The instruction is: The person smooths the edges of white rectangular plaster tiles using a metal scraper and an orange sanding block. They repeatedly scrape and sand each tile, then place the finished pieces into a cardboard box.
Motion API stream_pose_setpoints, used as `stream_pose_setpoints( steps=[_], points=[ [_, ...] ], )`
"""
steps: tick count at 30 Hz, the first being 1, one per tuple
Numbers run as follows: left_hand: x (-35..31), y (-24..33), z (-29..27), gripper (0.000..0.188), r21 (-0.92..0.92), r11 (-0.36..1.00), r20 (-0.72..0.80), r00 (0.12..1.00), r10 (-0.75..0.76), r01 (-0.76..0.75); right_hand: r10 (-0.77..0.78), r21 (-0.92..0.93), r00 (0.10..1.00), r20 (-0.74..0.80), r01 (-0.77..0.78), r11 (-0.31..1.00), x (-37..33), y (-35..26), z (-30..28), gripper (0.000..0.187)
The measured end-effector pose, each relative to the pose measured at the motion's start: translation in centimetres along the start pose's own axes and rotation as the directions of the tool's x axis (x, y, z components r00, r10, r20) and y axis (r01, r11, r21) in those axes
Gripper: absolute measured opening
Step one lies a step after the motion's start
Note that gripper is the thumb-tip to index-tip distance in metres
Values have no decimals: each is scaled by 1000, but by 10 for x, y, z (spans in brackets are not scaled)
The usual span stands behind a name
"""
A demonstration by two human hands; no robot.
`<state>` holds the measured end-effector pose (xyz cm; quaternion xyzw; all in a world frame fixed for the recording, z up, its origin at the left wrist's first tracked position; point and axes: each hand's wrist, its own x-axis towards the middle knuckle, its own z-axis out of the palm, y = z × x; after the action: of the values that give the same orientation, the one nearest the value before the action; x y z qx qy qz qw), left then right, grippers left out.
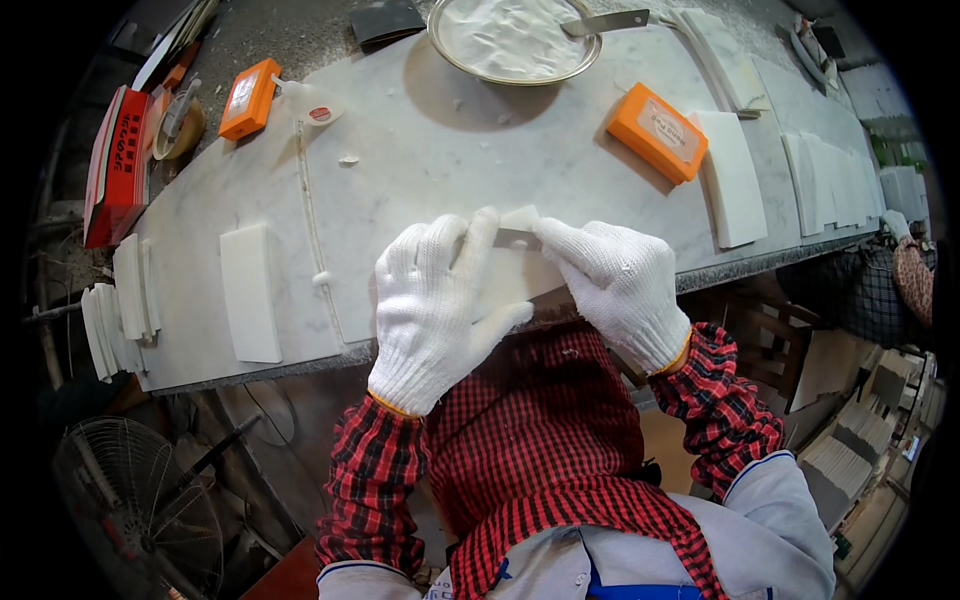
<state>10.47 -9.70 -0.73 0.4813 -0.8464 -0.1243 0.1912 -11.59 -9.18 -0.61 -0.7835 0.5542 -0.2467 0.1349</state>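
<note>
Both my hands wear white knitted gloves over red-and-black checked sleeves. My left hand point(430, 290) holds a pale white slab point(512, 278) near the table's front edge, its fingers along the far side and its thumb at the near side. My right hand point(620, 275) is closed at the slab's right end. From its fingertips a narrow grey strip point(515, 239), like a scraper blade, lies across the slab; the rest is hidden in the glove. A steel bowl point(436, 45) of white paste stands beyond my hands, with a metal spatula point(610, 22) resting in it.
White slabs lie left point(250, 292) and right point(732, 180) on the marble tabletop point(400, 160), with several more stacked at both ends. Orange boxes sit right point(657, 133) and far left point(249, 98). A red box point(118, 165) stands at the left edge; a fan point(145, 510) is below. Another person works far right.
</note>
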Motion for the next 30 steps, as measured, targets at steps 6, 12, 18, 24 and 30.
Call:
stream_pose_setpoints(
  steps=[6,12,18,24,30],
  points=[
    [-4,1,2,91,0,1000,-7,1000,18,-18,148,144,989,-20,-144,979,-17,-16,2,28],
    [-12,5,1,93,28,999,-177,984,-15,21,629,717,776,32,-457,527,-20,-8,-30,26],
    [-41,64,-1,82,-201,954,76,967,242,-223,708,707,702,-83,-459,538,-50,12,-55,28],
    [-23,61,16,82,-173,940,111,943,315,-293,716,727,694,-83,-450,519,-70,6,-51,28],
    [-9,5,1,83,-83,989,4,992,122,-122,757,747,650,-65,-472,469,-84,15,-52,29]
  ],
)
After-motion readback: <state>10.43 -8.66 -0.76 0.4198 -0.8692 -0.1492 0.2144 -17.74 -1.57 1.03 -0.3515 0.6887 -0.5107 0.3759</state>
